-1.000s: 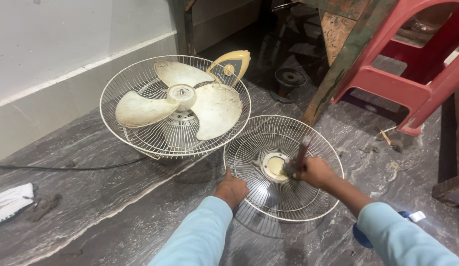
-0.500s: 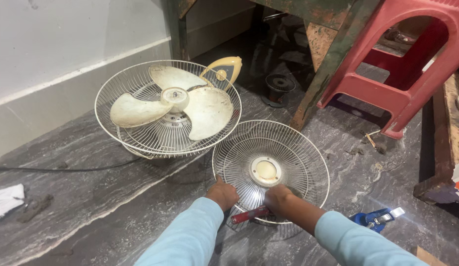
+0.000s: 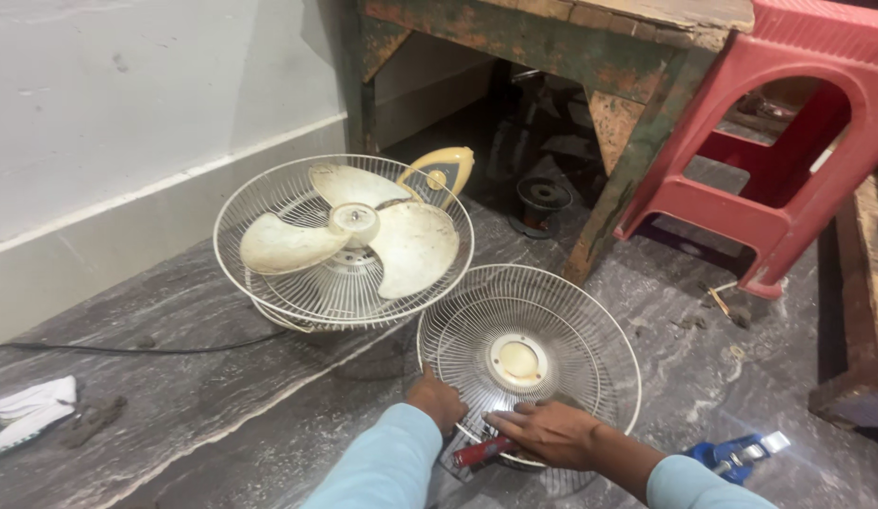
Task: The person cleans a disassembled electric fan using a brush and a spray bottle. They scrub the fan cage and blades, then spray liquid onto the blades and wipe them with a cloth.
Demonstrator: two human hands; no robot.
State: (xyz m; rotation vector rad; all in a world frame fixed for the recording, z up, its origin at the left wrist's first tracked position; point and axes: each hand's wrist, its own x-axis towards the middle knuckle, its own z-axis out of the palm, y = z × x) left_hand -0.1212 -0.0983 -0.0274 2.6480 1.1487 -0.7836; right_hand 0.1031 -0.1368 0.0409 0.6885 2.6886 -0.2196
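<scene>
Down at the lower centre of the frame, both hands are on the round white wire fan guard (image 3: 529,363), which lies flat on the grey veined stone floor (image 3: 222,415) with its cream centre disc facing up. The left hand (image 3: 439,401) is curled over the guard's near-left rim, fingers closed on the wire. The right hand (image 3: 547,432) lies spread and flat across the near rim, palm down, with a red-handled tool (image 3: 481,452) pinned beneath it; whether the fingers actually grip that tool I cannot tell. Just beyond, at centre left, stands the rest of the fan: a white wire rear cage (image 3: 269,302) holding three yellowed plastic blades (image 3: 364,240), with a cream-yellow motor housing (image 3: 444,170) behind it. A thin black cord (image 3: 128,349) trails off left along the floor toward a white cloth (image 3: 29,415) at the edge. A worn green wooden table (image 3: 599,57) and a red plastic stool (image 3: 778,160) fill the upper right, and a blue-handled tool (image 3: 731,454) lies at lower right, just beside the right sleeve. As I judge it, the thin wires could bend if the hands press unevenly, a fingertip could be nicked between spokes, and the loose tool could slip out and skid across the smooth stone.
</scene>
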